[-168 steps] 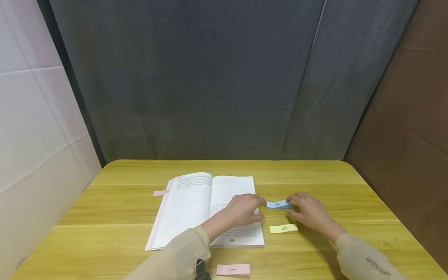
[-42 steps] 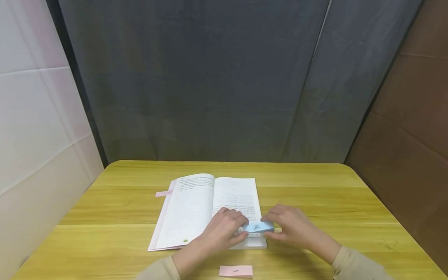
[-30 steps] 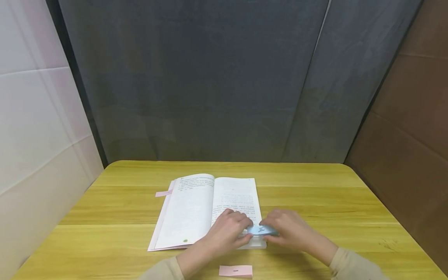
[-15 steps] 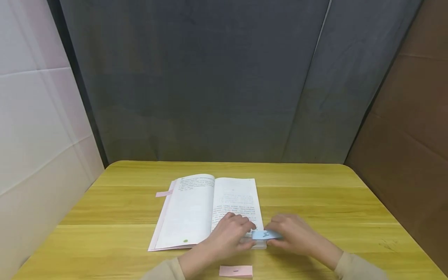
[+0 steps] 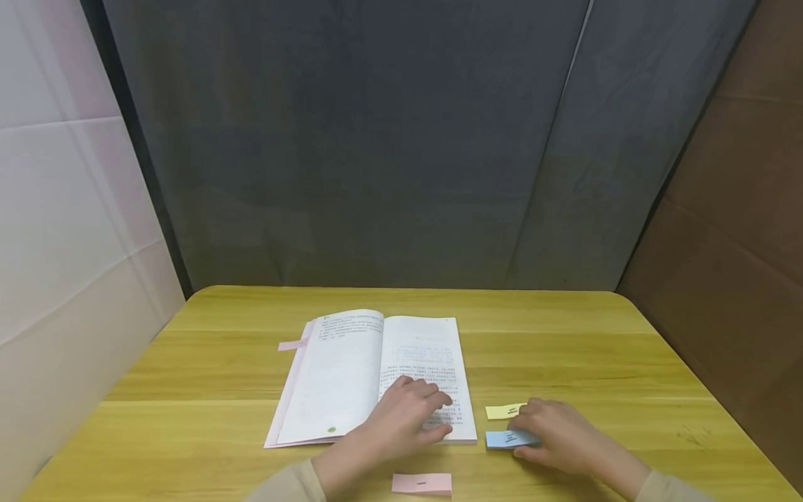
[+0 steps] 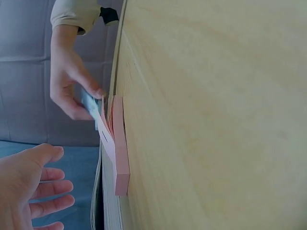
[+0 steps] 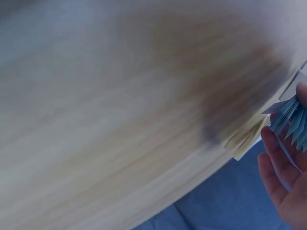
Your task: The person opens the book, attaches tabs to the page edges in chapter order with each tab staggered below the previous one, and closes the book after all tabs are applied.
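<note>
My right hand point(image 5: 558, 434) pinches the right end of a blue sticky-note pad point(image 5: 507, 439), to the right of an open book point(image 5: 332, 390). In the right wrist view, the blue pad's leaves fan out between the thumb and fingers. My left hand point(image 5: 404, 418) hovers over or rests on the book's right page, fingers spread and holding nothing; the left wrist view shows its fingers point(image 6: 53, 188) apart. Just behind the blue pad lies a yellow sticky-note pad point(image 5: 502, 412), partly covered by my right hand. A pink sticky-note pad point(image 5: 422, 483) sits in front of the book, with dark marks on top.
A pink tab point(image 5: 292, 345) sticks out from the book's left edge. The wooden table point(image 5: 188, 390) has a dark curtain point(image 5: 376, 174) behind it, a white sheet point(image 5: 69, 209) at left and a brown one point(image 5: 734, 230) at right.
The blue pad, between both hands over the book's right page, has moved right and off the book in my right hand. My left hand has let go. The yellow pad shows again.
</note>
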The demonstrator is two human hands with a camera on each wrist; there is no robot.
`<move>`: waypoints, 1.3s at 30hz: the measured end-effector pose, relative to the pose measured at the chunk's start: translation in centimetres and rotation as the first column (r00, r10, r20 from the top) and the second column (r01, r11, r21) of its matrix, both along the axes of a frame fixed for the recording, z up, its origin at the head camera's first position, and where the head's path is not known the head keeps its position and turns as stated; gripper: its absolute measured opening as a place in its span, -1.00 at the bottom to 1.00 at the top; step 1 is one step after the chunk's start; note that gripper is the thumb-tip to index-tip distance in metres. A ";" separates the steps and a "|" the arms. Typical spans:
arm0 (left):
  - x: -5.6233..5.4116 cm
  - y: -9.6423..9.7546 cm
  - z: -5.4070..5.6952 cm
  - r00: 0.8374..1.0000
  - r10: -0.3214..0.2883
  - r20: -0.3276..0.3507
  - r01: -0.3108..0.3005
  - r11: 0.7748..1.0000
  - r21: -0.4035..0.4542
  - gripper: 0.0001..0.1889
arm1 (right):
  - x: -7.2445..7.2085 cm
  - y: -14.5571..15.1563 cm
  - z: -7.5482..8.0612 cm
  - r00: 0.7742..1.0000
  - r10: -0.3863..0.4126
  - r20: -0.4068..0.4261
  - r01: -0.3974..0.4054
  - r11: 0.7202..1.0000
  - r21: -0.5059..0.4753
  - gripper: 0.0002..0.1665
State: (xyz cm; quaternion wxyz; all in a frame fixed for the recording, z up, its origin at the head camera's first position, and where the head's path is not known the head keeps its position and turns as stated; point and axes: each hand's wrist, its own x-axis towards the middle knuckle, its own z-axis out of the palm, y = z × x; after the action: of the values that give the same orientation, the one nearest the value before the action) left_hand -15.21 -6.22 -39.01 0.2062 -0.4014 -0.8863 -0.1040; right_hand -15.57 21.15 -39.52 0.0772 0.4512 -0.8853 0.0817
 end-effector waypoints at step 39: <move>0.0 -0.2 -0.1 1.000 0.004 -0.019 -0.004 1.000 -0.008 -0.75 | -3.3 1.1 -0.1 0.979 -0.177 0.104 0.176 0.984 0.019 -0.70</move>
State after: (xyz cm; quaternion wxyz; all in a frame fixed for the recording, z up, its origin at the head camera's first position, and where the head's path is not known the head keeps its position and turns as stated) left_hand -15.25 -6.40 -39.12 0.2129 -0.4014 -0.8856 -0.0961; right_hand -18.85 22.22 -39.66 0.0354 0.3665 -0.9250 0.0938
